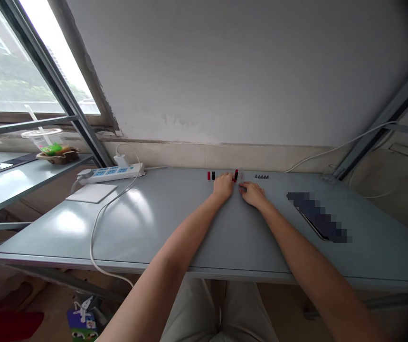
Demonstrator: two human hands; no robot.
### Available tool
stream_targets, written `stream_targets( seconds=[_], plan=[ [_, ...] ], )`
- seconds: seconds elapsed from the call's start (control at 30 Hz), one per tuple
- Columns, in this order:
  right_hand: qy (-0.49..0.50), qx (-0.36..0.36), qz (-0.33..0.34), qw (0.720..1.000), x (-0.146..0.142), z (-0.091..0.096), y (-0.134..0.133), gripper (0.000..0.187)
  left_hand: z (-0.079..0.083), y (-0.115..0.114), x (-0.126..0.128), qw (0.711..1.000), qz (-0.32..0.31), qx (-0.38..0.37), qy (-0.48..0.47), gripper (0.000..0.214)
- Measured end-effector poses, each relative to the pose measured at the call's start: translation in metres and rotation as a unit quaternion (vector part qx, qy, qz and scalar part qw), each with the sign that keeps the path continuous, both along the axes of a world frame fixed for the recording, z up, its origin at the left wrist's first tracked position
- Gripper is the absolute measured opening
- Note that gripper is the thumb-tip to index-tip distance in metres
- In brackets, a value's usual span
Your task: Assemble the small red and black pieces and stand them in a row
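Reaching: both arms stretched toward 12 o'clock, to the far edge of the grey table (175, 223), hands side by side and almost touching.
Left hand (223, 185): palm down, knuckles up, fingers curled onto the tabletop. Fingertips hidden behind the knuckles, so impossible to tell whether pinched on anything or lying loose.
Right hand (252, 193): palm down, fingers aimed at about 10 o'clock, tips drawn near one another just below the small part. Clamped on it or only touching it, impossible to tell at this size.
Red-and-black part (235, 175): at the back of the table, in the gap above the two hands, at 2 o'clock from the left hand and 11 o'clock from the right hand.
Nearer hand: about even, with left knuckles just beside it and right fingertips just beneath.
Long axis: seemingly 6 to 12 o'clock, standing or slightly leaning. Too small to say which end points where.
Clear piece (240, 175): just beside the part at 3 o'clock, shape unreadable.
Red and black pair (211, 175): near, at 10 o'clock from the left hand, side by side, upright-looking.
Row of small dark parts (261, 176): near, at 1 o'clock from the right hand, lined up 9 to 3 o'clock.
Phone (317, 217): well apart, at 4 o'clock from the right hand, long axis 10 to 4 o'clock.
Power strip (111, 174): well apart, at 9 o'clock from the left hand.
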State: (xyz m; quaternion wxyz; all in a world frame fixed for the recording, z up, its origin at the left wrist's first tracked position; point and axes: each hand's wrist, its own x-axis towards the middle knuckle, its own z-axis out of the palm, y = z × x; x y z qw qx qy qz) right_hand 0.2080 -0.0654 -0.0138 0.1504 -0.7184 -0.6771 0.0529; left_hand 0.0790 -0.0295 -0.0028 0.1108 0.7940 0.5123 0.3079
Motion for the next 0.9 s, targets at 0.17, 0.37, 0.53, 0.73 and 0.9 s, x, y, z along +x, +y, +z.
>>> stream_targets(
  seconds=[0.17, 0.37, 0.53, 0.73, 0.9],
  plan=[
    [0.002, -0.001, -0.003, 1.000, 0.000, -0.004, 0.002, 0.040, -0.003, 0.002, -0.013, 0.996, 0.042, -0.009, -0.081, 0.009],
    [-0.003, 0.000, -0.005, 1.000, -0.002, -0.006, 0.003, 0.041, 0.002, -0.005, -0.031, 0.979, 0.061, -0.064, -0.181, 0.003],
    [0.001, -0.001, -0.016, 1.000, -0.005, -0.006, 0.002, 0.043, -0.001, -0.019, -0.042, 0.958, 0.072, -0.080, -0.265, 0.005],
    [-0.009, -0.003, -0.017, 1.000, -0.006, -0.005, 0.002, 0.043, -0.001, -0.028, -0.047, 0.938, 0.067, -0.095, -0.326, 0.009],
    [-0.014, -0.008, -0.011, 1.000, -0.007, -0.004, 0.000, 0.043, -0.002, -0.030, -0.046, 0.948, 0.063, -0.091, -0.300, 0.008]
  ],
)
